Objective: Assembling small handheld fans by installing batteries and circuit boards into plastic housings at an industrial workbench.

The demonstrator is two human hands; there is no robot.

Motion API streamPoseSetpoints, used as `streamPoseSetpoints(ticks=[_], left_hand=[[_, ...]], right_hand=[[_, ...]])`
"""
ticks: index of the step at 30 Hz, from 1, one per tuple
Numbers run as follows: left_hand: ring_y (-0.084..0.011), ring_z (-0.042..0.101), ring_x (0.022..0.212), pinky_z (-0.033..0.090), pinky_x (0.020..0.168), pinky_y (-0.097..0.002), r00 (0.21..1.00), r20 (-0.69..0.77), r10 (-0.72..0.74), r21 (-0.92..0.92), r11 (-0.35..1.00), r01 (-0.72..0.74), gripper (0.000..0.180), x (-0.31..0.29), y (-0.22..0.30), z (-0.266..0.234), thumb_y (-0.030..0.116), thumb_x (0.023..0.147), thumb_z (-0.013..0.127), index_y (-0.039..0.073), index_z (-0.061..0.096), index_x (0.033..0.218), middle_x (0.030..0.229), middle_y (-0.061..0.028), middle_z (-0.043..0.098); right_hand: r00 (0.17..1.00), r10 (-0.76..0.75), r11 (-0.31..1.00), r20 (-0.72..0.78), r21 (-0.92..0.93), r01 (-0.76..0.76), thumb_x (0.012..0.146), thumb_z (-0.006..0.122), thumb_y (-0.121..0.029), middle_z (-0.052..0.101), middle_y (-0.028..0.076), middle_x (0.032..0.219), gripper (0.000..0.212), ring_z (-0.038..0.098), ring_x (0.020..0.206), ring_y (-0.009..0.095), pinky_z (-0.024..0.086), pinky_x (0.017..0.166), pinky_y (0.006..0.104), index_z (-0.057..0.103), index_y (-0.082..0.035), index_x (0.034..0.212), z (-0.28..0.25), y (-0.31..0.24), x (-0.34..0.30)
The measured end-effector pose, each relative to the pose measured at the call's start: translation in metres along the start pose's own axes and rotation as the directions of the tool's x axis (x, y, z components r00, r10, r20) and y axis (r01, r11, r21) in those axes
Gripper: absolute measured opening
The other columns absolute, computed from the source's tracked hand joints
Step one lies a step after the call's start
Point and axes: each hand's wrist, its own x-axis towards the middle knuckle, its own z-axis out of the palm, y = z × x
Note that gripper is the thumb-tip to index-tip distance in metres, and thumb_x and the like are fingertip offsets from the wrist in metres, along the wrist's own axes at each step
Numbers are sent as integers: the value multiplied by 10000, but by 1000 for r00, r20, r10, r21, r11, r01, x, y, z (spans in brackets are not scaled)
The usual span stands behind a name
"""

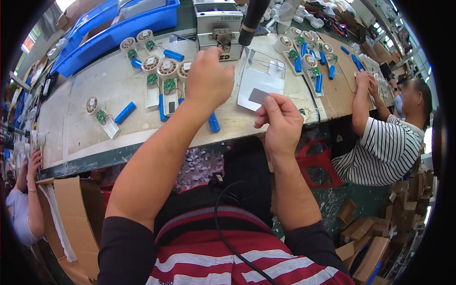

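Just below 9 o'clock, a co-worker's hand [34,162] rests near the edge of the workbench [64,126]. Between 9 and 10 lies one round cream head [91,105], its small white label too small to read, with one green circuit board [101,117] and one blue cylinder [125,113]. Between 10 and 11, below a blue bin [104,45], five more such heads cluster, each labelled, with four boards and four cylinders visible. Another cylinder [213,122] lies just right of the left forearm.

Between 11 and 12, the left hand [209,78] is raised, its fingers curled toward 12, the thumb angled toward 1; whether it holds anything I cannot tell. At 12, a metal machine [219,23] bears dark lettering on its upper front and larger letters, partly covered, lower down.

At 1 o'clock, one grey rectangle [258,96] shows over a silver plate [250,80]. The right hand [283,121], at 2, reaches up with thumb and forefinger pinched together at the rectangle's right edge; I cannot tell whether they grip it. Farther out toward 1, about six heads stand among at least five cylinders. At 3, a co-worker in a striped shirt [392,149] sits with both hands on the bench.
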Motion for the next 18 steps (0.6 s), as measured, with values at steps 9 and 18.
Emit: streamPoseSetpoints(ticks=[9, 18], left_hand=[[-139, 666, 709, 553, 671, -273, 592, 787, -175, -560, 201, 804, 187, -69, 12, -58, 174, 998, 725, -11, 714, 1022, 902, -96, 740], [-124, 693, 777, 571, 715, -264, 704, 669, -238, -487, 575, 657, 148, -97, 2, -70, 90, 982, 718, -34, 720, 1063, 953, -94, 755]], right_hand=[[638, -605, 553, 476, -325, 767, 944, 703, 51, 739, 140, 946, 124, 724, 828, 204, 565, 714, 310, 732, 34, 1063, -4, 9, -1], [937, 90, 993, 338, 47, -113, 1001, 686, 9, 736, 42, 1003, 154, 684, 893, 82, 553, 792, 236, 697, 31, 1153, 4, 16, -32]])
